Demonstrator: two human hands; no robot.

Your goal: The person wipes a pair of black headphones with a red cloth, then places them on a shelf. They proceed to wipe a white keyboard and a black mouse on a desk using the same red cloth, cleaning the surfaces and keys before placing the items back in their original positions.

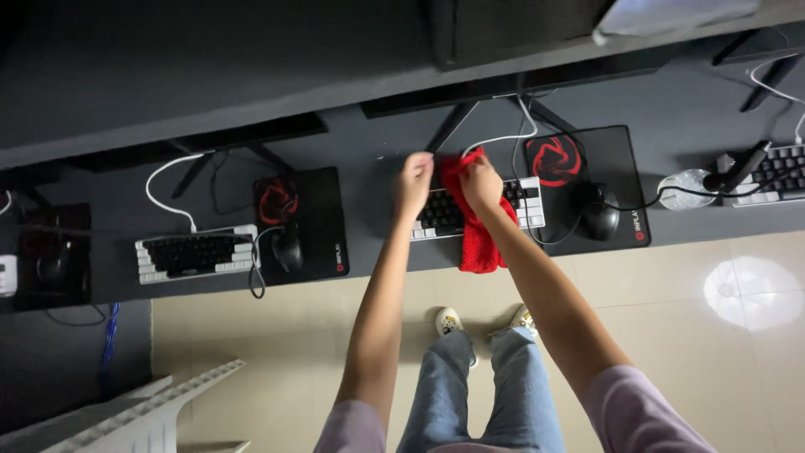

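A red cloth (475,239) hangs from both of my hands above a black-and-white keyboard (442,214) on the dark desk (373,180). My left hand (414,178) pinches the cloth's upper left corner. Gripping the top of the cloth beside it is my right hand (480,182). The cloth's lower part drapes down past the desk's front edge. A black mouse (600,210) lies on a black mouse pad with a red emblem (615,159) to the right of the keyboard.
To the left are a second keyboard (194,252), a black mouse (288,247) and a mouse pad (306,220). A third keyboard (776,170) sits far right. Monitor stands and cables run along the back. A white plastic chair (138,407) stands on the tiled floor at lower left.
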